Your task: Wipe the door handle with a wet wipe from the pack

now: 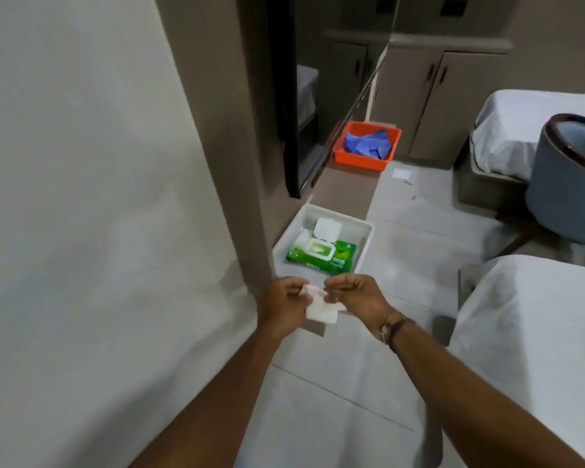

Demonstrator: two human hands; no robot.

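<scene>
A white wet wipe (320, 307) is held between both hands in the lower middle of the view. My left hand (282, 305) pinches its left edge and my right hand (358, 297) pinches its right edge. Just beyond the hands, the green wipe pack (343, 256) lies in a white tray (365, 236) on a low brown ledge, its white lid flipped open. No door handle is visible in this frame.
A pale wall fills the left side. Farther along the ledge stands an orange bin (363, 162) holding blue cloths. White-covered beds (534, 319) lie at right, with a grey chair (564, 194) and beige cabinets (429, 99) behind.
</scene>
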